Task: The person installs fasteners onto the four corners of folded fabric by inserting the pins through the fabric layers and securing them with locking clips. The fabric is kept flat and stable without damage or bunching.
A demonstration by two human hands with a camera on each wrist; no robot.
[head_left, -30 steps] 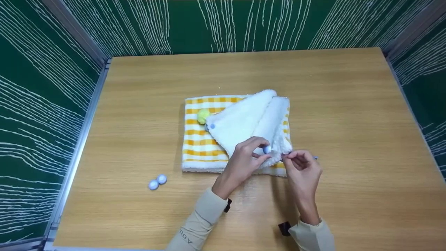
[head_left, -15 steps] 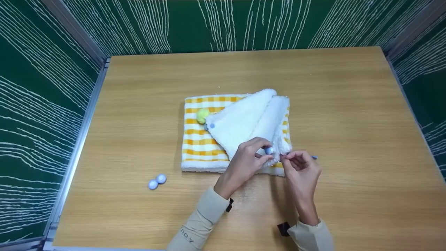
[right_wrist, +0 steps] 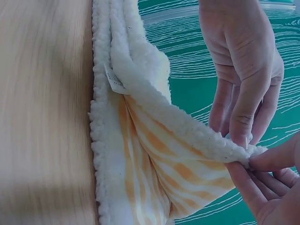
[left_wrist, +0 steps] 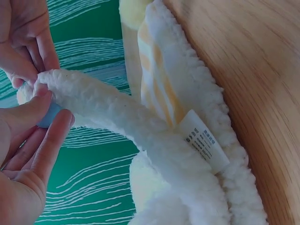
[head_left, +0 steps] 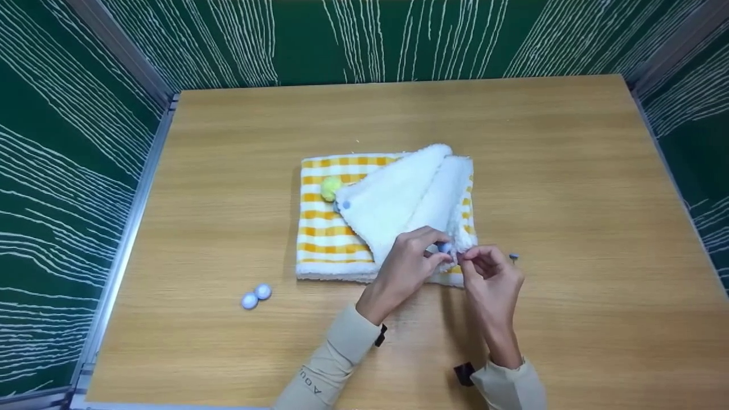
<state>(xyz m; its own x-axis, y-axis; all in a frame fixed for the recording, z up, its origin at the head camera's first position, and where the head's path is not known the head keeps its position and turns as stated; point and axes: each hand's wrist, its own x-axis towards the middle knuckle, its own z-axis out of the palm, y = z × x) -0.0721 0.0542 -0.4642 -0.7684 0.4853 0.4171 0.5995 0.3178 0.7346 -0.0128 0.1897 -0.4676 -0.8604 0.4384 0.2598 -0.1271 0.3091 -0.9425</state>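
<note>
A fleece blanket (head_left: 393, 208), yellow-and-white checked on its other side, lies folded with one part turned back. My left hand (head_left: 401, 265) pinches a small round blue cap (left_wrist: 50, 116) against the white fleece at a lifted corner. Right beside it, my right hand (head_left: 494, 285) pinches that corner between thumb and fingers, as the right wrist view also shows. The fingers hide most of the cap and what lies within the pinched cloth. Another blue cap (head_left: 346, 205) sits on the left tip of the turned-back fleece, close to a yellow-green pompom (head_left: 331, 188).
Two blue round caps (head_left: 256, 296) lie side by side on the wooden table (head_left: 188, 239), left of the blanket. A small blue-headed pin (head_left: 514, 257) stands just right of my right hand. Green panels with white lines (head_left: 319, 45) enclose the table.
My left hand has shifted slightly right, bringing the blue cap up to the blanket corner. My right hand has stayed almost in place on the corner.
</note>
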